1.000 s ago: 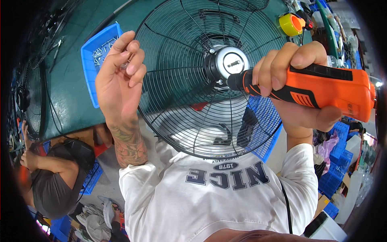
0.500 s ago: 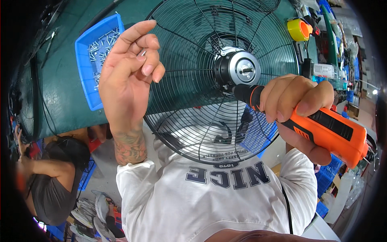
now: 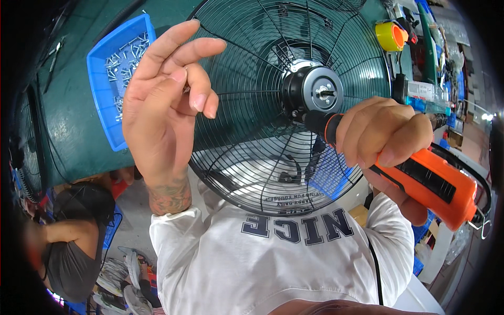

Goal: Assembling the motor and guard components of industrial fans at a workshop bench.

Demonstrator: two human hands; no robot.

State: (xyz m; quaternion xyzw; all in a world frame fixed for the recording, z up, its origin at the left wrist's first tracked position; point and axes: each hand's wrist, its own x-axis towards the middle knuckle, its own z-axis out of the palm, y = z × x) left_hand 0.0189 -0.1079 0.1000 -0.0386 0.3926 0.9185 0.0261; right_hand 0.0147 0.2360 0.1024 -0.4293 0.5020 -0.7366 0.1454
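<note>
A dark green wire fan guard [image 3: 252, 79] lies on the green table, with a black and silver motor hub [image 3: 320, 92] at its centre. My right hand [image 3: 383, 136] is shut on an orange and black electric screwdriver [image 3: 430, 184]. Its black nose touches the lower left edge of the hub. My left hand [image 3: 157, 115] is raised in front of the guard's left rim, palm turned toward me and fingers loosely curled. I see nothing clearly held in it.
A blue tray [image 3: 113, 79] holding several screws sits on the green table [image 3: 68, 142] left of the guard. A yellow and orange roll [image 3: 389, 35] and cluttered tools lie at the far right. Another person [image 3: 68, 247] crouches at lower left.
My left hand has come off the guard's rim and lifted toward me. The screwdriver has tilted, its body swinging down to the right, with its nose staying at the hub.
</note>
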